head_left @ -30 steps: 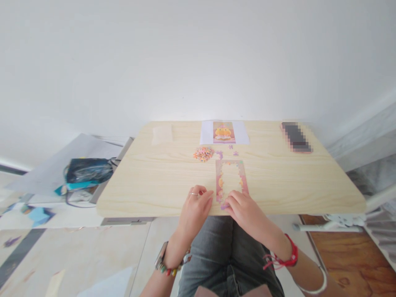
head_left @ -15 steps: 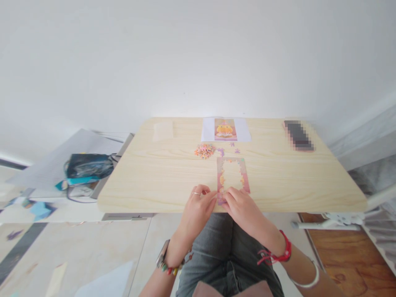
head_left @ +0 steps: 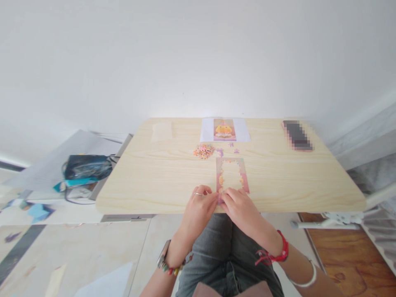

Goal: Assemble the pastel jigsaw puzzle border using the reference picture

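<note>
Two hands meet at the near left corner of the puzzle frame [head_left: 232,176]: left hand [head_left: 198,208] and right hand [head_left: 239,208], fingertips pinched narrow, though whether on a piece I cannot tell. That corner lies just beside the table's near edge [head_left: 148,208], so a nudge could break the border or drop pieces. Open tabletop spreads left and right; the loose piece pile [head_left: 203,151] sits beyond.

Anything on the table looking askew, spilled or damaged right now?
Nothing stands out. The puzzle frame lies flat, with both hands, left hand and right hand, at its near-left corner. Loose pieces sit heaped beyond it, below the reference picture.
</note>
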### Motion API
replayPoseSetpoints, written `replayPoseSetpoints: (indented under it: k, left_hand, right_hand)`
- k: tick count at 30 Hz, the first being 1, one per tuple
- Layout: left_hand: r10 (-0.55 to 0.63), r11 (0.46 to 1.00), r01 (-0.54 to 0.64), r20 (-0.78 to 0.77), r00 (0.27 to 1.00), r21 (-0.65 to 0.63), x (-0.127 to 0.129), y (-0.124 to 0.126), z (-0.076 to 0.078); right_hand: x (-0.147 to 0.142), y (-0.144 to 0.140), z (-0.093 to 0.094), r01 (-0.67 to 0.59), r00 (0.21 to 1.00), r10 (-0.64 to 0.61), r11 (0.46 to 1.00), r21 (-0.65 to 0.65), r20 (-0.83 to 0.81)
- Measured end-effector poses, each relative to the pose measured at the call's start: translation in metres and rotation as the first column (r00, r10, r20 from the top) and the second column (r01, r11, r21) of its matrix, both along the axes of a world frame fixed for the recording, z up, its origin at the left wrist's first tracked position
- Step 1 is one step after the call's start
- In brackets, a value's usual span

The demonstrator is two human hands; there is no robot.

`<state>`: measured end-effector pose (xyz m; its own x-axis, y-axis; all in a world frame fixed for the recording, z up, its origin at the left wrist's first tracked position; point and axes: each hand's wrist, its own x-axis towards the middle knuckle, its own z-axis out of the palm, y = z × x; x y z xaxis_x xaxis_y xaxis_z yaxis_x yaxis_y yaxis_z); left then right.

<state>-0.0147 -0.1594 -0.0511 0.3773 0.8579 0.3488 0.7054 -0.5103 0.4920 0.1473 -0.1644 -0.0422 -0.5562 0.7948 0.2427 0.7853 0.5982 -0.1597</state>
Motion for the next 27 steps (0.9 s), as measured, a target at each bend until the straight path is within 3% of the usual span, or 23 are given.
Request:
replayPoseSetpoints:
  k: [9,17,22,27]
  left_hand:
    - [0.020,0.999,-0.020,-0.011,1.000,0.029,0.000,0.001,-0.004]
    - [0.036,0.999,-0.034,-0.056,0.998,0.038,0.001,0.003,-0.001]
    - [0.042,0.998,-0.039,-0.067,0.997,0.043,0.001,0.004,-0.001]
    - [0.029,0.999,-0.028,-0.028,0.999,0.036,0.003,0.003,0.001]
  right_hand:
    - [0.001,-0.004,-0.009,0.010,0.995,-0.001,0.996,0.094,-0.096]
    - [0.001,-0.005,-0.007,0.040,0.976,-0.024,0.997,0.070,-0.216]
    - [0.026,0.013,0.007,0.060,0.939,-0.058,0.998,-0.004,-0.339]
    - [0.062,0.050,0.018,0.134,0.909,-0.164,0.986,-0.102,-0.383]
